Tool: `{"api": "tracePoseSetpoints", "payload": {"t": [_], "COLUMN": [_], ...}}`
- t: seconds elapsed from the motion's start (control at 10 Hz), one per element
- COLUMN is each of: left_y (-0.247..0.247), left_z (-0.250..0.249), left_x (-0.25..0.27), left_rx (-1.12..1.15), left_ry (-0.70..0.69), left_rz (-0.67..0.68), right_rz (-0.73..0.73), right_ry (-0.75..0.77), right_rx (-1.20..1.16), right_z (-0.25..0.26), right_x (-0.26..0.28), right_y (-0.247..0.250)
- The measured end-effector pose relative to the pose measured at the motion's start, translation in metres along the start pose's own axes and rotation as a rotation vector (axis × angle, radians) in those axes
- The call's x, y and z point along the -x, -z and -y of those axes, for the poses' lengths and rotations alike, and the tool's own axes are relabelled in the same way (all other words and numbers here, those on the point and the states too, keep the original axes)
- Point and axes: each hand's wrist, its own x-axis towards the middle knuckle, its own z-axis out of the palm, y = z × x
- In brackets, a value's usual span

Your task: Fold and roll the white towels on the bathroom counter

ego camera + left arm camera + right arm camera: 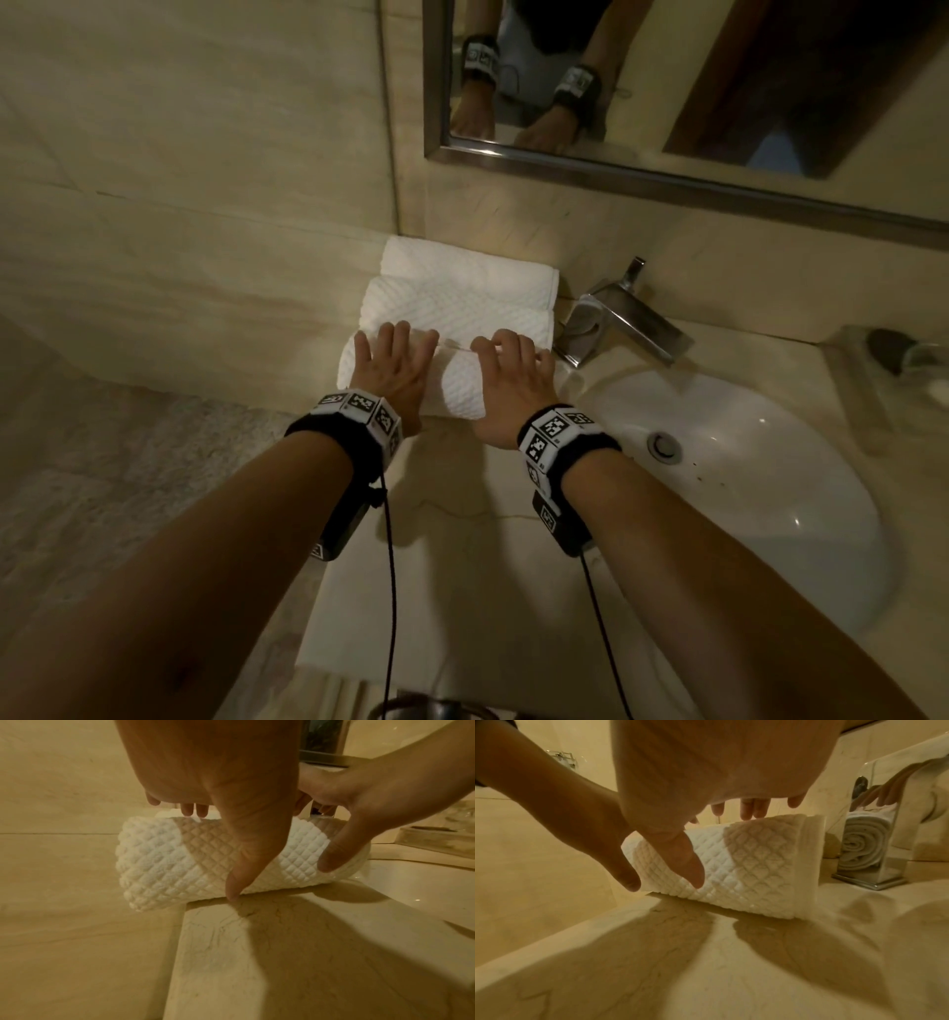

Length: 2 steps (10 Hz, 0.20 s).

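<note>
Three rolled white waffle-weave towels lie side by side at the back of the beige stone counter [462,539], against the wall. Both hands lie over the nearest roll [458,386]. My left hand [395,365] covers its left half with fingers spread; its thumb reaches down the front to the counter in the left wrist view. My right hand [513,375] covers the right half, fingertips at the seam with the second roll [457,308]. The third roll [462,267] lies behind. The near roll [159,862] [757,866] shows under my left hand [218,770] and right hand [718,760].
A chrome faucet [621,318] stands just right of the rolls, beside the white sink basin [744,488]. A framed mirror [667,180] hangs above. A small glass dish [893,349] sits at the far right. The tiled wall borders the counter on the left.
</note>
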Motion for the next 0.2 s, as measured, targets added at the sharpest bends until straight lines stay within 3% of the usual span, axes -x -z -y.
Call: {"api": "tracePoseSetpoints", "payload": {"t": [0.2], "left_y": [0.019], "left_z": [-0.002], "left_x": [0.007], "left_rx": [-0.008], "left_ry": [-0.019], "left_rz": [0.004], "right_rz": [0.008], "right_ry": [-0.092], "right_rx": [-0.090], "right_z": [-0.007], "right_x": [0.014], "right_y": [0.009]}}
